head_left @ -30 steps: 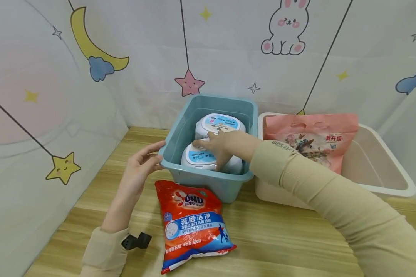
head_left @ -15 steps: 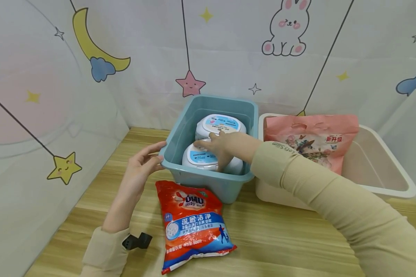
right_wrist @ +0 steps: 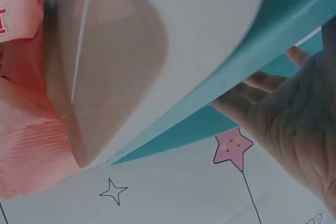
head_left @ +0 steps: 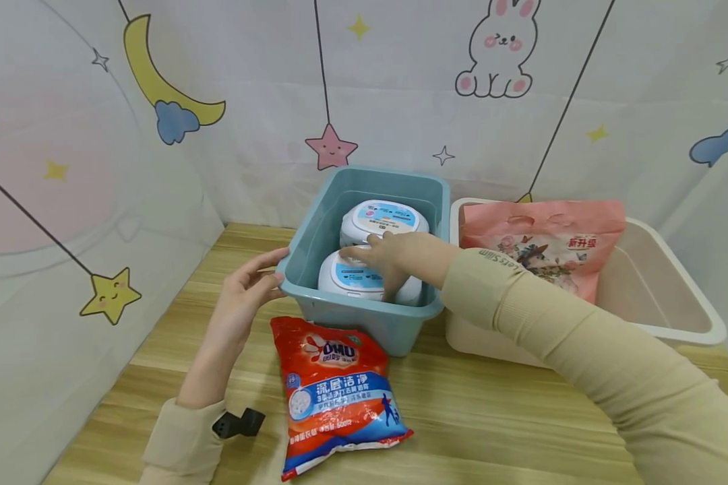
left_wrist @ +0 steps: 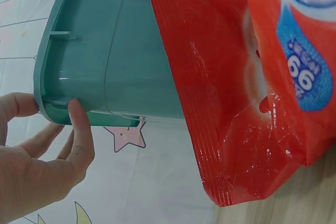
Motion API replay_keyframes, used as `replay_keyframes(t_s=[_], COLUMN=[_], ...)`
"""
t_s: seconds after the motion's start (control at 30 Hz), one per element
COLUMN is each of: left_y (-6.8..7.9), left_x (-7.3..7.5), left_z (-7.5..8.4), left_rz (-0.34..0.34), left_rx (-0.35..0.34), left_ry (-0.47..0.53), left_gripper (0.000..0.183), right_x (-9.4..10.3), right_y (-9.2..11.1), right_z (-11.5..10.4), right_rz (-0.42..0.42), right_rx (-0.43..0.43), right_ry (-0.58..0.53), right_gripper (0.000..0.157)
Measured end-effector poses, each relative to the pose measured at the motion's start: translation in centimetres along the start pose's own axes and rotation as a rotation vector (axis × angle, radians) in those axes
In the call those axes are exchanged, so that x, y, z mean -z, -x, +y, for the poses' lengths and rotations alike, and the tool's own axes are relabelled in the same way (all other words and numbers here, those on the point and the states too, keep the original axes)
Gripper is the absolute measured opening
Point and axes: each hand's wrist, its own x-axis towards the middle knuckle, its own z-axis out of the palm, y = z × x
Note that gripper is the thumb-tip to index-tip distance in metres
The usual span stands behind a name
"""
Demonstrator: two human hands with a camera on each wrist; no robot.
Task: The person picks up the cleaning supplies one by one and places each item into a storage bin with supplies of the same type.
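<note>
My left hand (head_left: 243, 296) pinches the left front corner of a teal plastic bin (head_left: 364, 305). In the left wrist view, the thumb (left_wrist: 80, 129) lies against the outside, just under the rim. Inside the bin are two white tubs with blue-labelled lids, a front tub (head_left: 353, 277) and a rear tub (head_left: 383, 214). My right hand (head_left: 400, 259) reaches over the bin's right side and grips the front tub from above, fingers across its lid. The right wrist view shows the hand (right_wrist: 283, 103) beyond the teal rim, with the tub hidden.
A red detergent bag (head_left: 334, 364) lies on the wooden table (head_left: 491, 411) against the bin's front. Right of the bin stands a cream bin (head_left: 649, 276) holding a pink bag (head_left: 546, 229). A printed cloth (head_left: 400, 74) closes off the back and sides.
The front tub and my right hand have shifted very slightly to the right within the bin. My left hand keeps its hold on the bin's corner.
</note>
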Motion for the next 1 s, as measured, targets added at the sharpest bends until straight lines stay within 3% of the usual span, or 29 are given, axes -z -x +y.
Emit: replay_keyframes(t_s=[0.53, 1.0], left_y=[-0.3, 0.5], left_x=[-0.7, 0.0], left_z=[-0.1, 0.5], left_rz=[-0.022, -0.015], left_rx=[0.010, 0.014], left_ry=[0.004, -0.028], left_gripper=[0.043, 0.044], right_x=[0.0, 0.4], right_y=[1.1, 1.4], right_z=[1.1, 1.6], right_rz=[0.025, 0.030], right_rx=[0.001, 0.014], right_ry=[-0.070, -0.093], right_gripper=[0.100, 0.095])
